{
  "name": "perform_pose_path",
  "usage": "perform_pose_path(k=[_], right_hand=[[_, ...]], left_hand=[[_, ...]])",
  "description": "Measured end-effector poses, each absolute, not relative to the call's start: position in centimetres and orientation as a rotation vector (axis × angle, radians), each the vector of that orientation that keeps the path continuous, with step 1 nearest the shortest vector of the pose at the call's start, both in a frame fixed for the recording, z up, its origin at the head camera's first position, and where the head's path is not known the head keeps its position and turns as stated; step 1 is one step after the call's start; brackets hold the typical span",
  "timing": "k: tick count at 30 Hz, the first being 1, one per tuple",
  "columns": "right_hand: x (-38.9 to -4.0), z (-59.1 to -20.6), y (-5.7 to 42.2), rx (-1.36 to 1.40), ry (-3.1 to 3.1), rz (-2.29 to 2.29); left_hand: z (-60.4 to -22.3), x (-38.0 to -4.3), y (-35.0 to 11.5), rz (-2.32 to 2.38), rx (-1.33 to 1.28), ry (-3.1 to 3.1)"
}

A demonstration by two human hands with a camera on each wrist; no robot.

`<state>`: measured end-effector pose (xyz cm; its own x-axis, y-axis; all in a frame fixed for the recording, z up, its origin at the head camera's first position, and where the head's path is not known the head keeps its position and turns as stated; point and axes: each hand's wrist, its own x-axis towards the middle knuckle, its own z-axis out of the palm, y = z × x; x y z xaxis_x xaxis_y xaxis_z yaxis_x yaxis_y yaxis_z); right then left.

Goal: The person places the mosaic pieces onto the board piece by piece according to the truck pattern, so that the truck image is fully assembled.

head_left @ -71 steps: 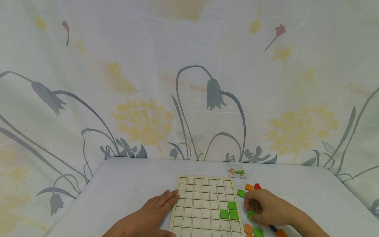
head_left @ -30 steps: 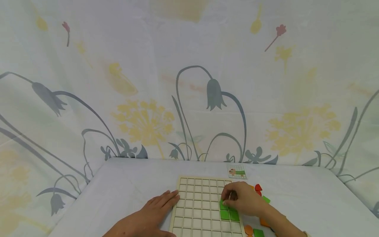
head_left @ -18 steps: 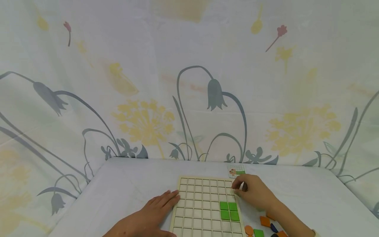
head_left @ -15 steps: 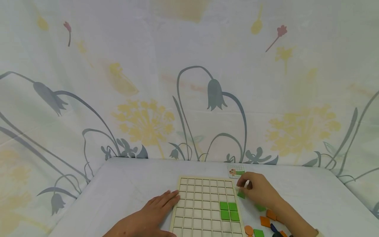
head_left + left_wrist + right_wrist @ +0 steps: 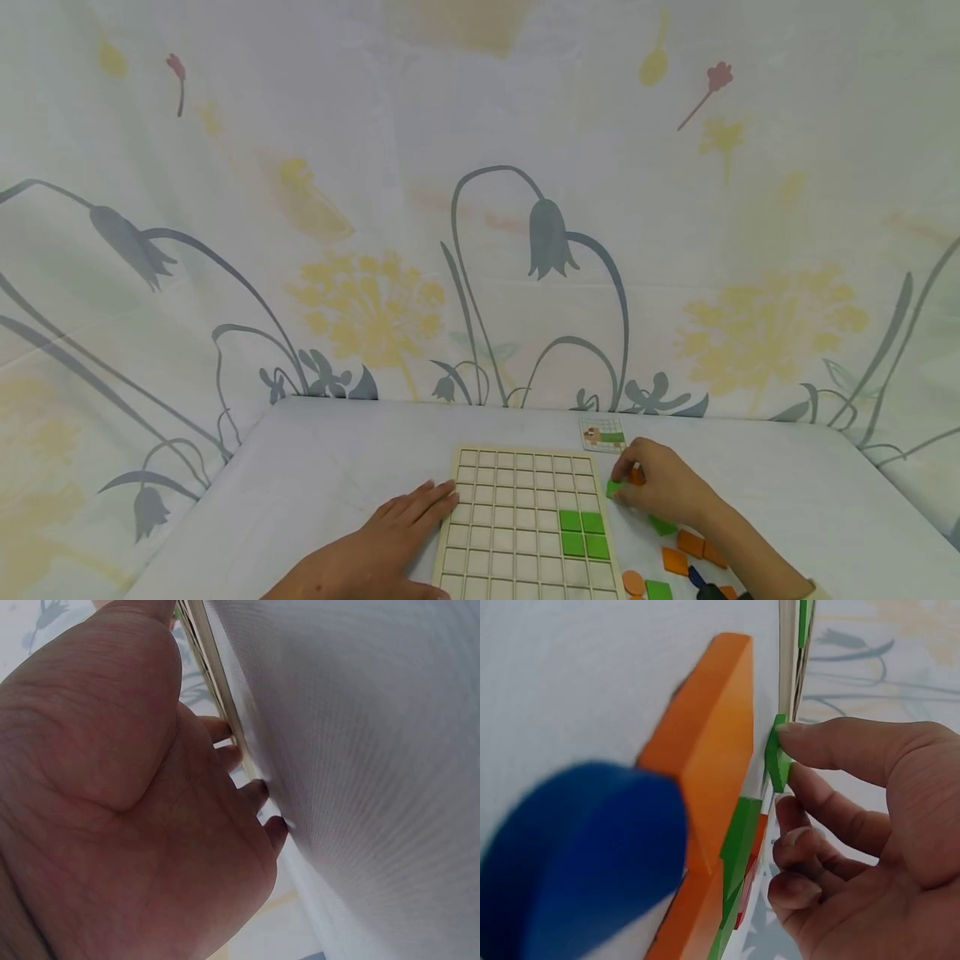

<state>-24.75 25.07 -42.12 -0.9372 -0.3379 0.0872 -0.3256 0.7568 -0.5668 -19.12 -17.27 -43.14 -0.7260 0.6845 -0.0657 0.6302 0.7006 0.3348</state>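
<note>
Head view: the right hand (image 5: pixel 663 485) pinches a flat green square tile (image 5: pixel 613 488) between thumb and index finger, just outside the board edge that lies to this hand's left. In the right wrist view, the thumb lies on one edge of the tile, the index fingertip is close by the other, and the remaining fingers curl loosely beside them.

To the left of the right hand lies a pale, wood-coloured board divided into square cells (image 5: pixel 482 517); four flat green square tiles (image 5: pixel 572 544) fill a two-by-two block in its two columns nearest that hand. Along the board's opposite edge rests the left hand (image 5: pixel 386 537), palm down, its fingers extended, fingertips touching the rim, gripping nothing.

Beyond the right hand and slightly to its left is a small card with a printed grid and picture (image 5: pixel 602 435). Nearer the person than the right hand, on the white woven cloth (image 5: pixel 345 442), lie flat orange square tiles (image 5: pixel 675 561), a round orange disc (image 5: pixel 633 581) and a dark blue piece (image 5: pixel 592 855), which is blurred in the right wrist view.
</note>
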Motion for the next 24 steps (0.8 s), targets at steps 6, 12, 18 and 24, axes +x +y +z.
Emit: perform_pose_path(k=[6,12,18,24], right_hand=[[-24.5,-42.0,24.8,-0.607,2.834,-1.045],[-24.0,-41.2,23.7,-0.668,2.787,-1.145],[-23.2,-40.7,22.0,-0.727,2.699,-1.267],[-22.0,-40.8,20.0,-0.8,2.585,-1.341]], left_hand=[[-43.0,-19.1,-17.2,0.438,1.049,2.718],[-43.0,-19.2,-17.1,0.429,1.033,2.713],[-43.0,-19.2,-17.1,0.432,1.033,2.712],[-42.9,-19.2,-17.1,0.435,1.046,2.717]])
